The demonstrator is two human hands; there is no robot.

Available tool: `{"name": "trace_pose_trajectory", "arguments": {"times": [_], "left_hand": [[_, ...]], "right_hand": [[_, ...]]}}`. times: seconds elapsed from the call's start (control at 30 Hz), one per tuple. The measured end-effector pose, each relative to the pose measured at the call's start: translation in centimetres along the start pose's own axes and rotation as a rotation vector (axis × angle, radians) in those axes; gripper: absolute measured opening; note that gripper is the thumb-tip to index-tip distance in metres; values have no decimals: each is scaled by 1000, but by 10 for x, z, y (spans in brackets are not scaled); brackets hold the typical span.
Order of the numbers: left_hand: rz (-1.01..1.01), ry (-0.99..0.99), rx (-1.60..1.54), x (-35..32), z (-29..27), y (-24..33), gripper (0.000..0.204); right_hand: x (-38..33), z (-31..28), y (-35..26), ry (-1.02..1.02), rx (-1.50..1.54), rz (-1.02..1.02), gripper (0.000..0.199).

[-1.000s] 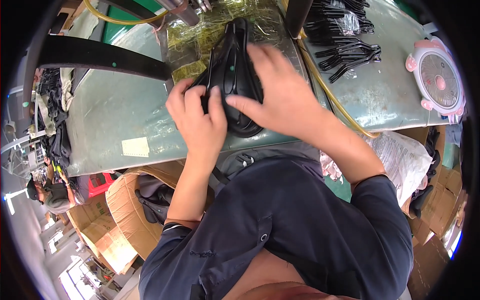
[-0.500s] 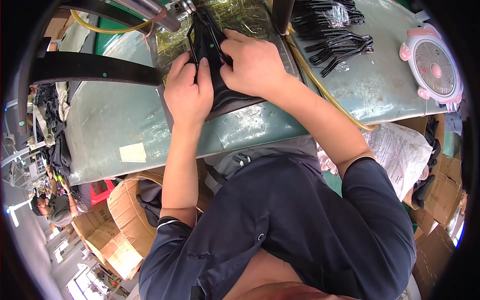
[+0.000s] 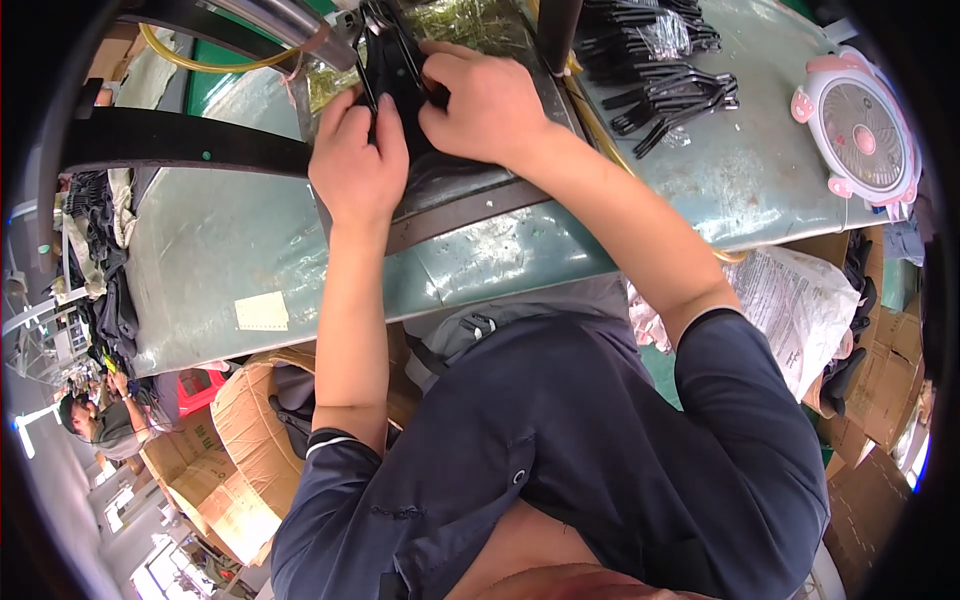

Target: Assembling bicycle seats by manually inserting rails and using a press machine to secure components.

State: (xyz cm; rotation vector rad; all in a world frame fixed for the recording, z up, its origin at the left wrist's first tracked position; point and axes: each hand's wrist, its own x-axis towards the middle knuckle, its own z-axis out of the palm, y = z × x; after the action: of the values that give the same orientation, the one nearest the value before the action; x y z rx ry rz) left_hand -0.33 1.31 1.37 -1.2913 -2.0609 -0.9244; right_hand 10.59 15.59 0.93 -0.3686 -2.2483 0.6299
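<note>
Both my hands grip a black bent-rod frame [image 3: 400, 66] with two spread arms, its narrow far end under the metal head [image 3: 372, 15] of a machine. My left hand [image 3: 358, 165] is closed round the left arm, thumb lying along it. On the right arm, my right hand [image 3: 485, 110] is closed with its fingers curled under. Black material [image 3: 440, 172] lies between and below the hands, on a dark board [image 3: 440, 222]; whether it joins the frame I cannot tell. My fingertips are partly hidden.
Similar black rod frames [image 3: 680, 95] are piled to the right, near a pink and white fan [image 3: 862, 130]. A yellow hose [image 3: 640, 175] crosses the green tabletop [image 3: 200, 270]. Dark machine arms [image 3: 190, 140] stand at left. Cardboard boxes [image 3: 225, 470] sit below; a person [image 3: 110, 425] is at far left.
Both hands have moved a little away from me and to the left, taking the rod frame further under the machine head. My grip looks the same.
</note>
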Motion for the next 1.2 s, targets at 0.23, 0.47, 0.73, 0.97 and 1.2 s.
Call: {"name": "trace_pose_trajectory", "arguments": {"times": [0.23, 0.47, 0.73, 0.97, 1.2], "left_hand": [[-66, 28, -62, -13, -1, 3, 24], [-233, -104, -76, -2, -19, 15, 35], [-626, -565, -767, -16, -73, 41, 27], [-773, -586, -1590, 5, -109, 52, 28], [-638, -571, -1240, -29, -142, 13, 14]], "right_hand": [[-9, 0, -7, 81, 69, 71, 68], [-13, -33, -12, -29, 105, 115, 72], [-45, -111, 6, -128, -33, -306, 74], [-90, -140, 29, 69, 347, 316, 46], [69, -237, 168, 679, 857, 631, 60]]}}
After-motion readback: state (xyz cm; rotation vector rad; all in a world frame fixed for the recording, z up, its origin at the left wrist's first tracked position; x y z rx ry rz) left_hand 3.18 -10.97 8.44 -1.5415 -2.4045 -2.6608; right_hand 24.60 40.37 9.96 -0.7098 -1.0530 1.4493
